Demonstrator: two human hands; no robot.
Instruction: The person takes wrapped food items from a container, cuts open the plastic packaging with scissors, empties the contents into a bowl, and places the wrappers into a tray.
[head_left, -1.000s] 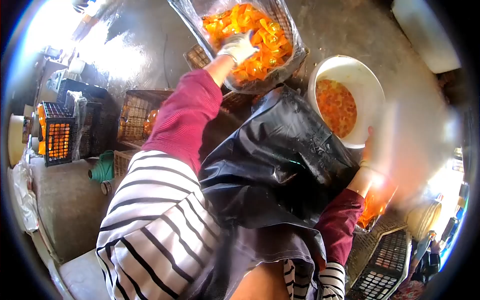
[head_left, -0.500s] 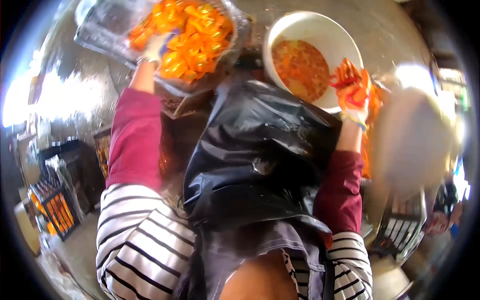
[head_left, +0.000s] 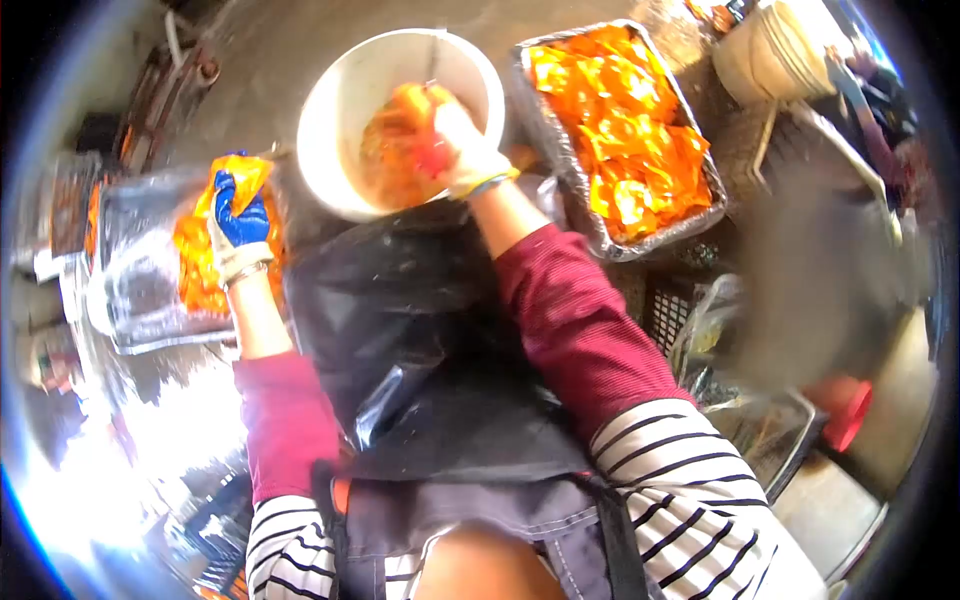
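Reached since the earlier frame into the white bucket (head_left: pixel 325 130) with the right hand (head_left: pixel 462 146), in a grip too blurred to tell, while clasping an orange piece (head_left: pixel 252 180) in the left hand (head_left: pixel 243 222) over the plastic-lined crate (head_left: pixel 140 262).

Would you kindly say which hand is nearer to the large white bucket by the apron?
Right: the right hand is at the mouth of the bucket, while the left hand is apart from it, to its left.
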